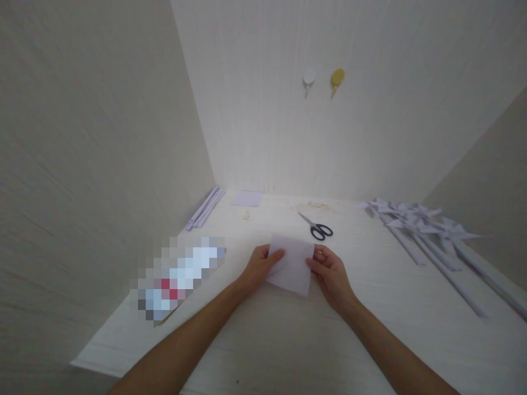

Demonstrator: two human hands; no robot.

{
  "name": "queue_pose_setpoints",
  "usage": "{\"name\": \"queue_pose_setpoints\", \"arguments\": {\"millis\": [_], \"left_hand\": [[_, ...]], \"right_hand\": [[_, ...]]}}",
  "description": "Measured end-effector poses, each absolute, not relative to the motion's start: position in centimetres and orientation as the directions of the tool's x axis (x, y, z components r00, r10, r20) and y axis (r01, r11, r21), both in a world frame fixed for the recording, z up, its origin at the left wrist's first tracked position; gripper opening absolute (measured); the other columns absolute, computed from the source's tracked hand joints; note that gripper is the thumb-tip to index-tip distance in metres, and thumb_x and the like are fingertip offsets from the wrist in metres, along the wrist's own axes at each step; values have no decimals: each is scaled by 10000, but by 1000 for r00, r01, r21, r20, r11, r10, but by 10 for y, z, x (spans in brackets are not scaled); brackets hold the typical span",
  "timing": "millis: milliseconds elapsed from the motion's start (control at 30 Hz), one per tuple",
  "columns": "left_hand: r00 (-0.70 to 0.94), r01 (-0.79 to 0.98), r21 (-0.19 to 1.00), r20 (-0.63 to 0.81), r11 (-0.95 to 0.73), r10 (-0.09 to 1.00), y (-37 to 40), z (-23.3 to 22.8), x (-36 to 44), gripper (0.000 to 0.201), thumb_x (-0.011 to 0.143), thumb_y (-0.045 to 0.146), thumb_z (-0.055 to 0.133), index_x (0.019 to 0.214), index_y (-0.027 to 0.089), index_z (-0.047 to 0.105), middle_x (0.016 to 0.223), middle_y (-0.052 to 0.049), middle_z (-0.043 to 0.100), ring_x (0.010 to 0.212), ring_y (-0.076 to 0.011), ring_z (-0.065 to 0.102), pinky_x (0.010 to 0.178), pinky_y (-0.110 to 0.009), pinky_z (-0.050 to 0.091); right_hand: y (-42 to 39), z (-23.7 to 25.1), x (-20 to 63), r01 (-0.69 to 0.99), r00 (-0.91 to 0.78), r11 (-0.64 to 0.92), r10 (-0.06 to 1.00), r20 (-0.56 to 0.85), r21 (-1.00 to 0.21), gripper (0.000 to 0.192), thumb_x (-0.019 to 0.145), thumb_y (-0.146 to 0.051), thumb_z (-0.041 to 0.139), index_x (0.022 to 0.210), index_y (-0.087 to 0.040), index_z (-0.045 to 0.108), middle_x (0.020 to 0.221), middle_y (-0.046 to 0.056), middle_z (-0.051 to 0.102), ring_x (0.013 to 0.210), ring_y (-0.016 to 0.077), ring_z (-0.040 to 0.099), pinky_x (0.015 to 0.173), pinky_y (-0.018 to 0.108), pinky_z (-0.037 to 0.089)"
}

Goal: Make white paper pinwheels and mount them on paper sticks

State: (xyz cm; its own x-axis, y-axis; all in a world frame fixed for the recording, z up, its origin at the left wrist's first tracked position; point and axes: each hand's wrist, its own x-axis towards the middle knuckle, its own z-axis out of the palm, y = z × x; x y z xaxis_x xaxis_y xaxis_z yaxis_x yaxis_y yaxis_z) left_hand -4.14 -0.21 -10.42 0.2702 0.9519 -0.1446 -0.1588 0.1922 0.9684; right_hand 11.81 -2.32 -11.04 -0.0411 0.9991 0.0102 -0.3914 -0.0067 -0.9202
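Both hands are gripping one white paper sheet (291, 265): left hand (261, 267) pinching its left edge, right hand (329, 272) its right edge, just above the pale worktop (288, 340). Scissors (316, 226) are lying just behind the sheet. Paper pinwheels (415, 219) are lying at far right, rolled paper sticks (205, 208) along the left wall. Two hooks (323, 80) are sitting on the cream back wall.

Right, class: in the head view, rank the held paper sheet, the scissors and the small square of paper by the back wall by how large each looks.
1. Held paper sheet, largest, though nearest the camera.
2. and 3. Scissors and small paper square look alike; unranked.
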Motion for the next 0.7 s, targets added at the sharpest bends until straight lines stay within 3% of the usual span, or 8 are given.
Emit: {"name": "queue_pose_setpoints", "arguments": {"millis": [267,500,700], "left_hand": [[286,-187,963,-137,195,948,-3,-104,-41,314,622,358,624,785,91,602,669,-55,621,591,-145,557,562,-263,431],[344,-156,973,-109,172,933,-3,-104,-43,325,545,224,690,834,100,610,728,-62,641,650,-174,588,619,-296,452],[265,-98,987,-93,123,960,-4,-102,-42,329,534,219,686,827,90,612,736,-69,644,649,-178,587,595,-286,454]], "right_hand": [[-22,-112,118,-398,-7,-7,1000,-5,-917,266,597,-193,661,839,-206,550,738,-5,647,644,133,582,629,263,433],[-18,-119,120,-404,28,21,1000,11,-915,267,611,-189,660,849,-204,540,711,-18,641,627,116,583,612,241,435],[-20,-117,119,-341,31,31,999,22,-940,268,615,-208,662,847,-195,529,689,-16,645,607,122,585,588,245,441]]}}
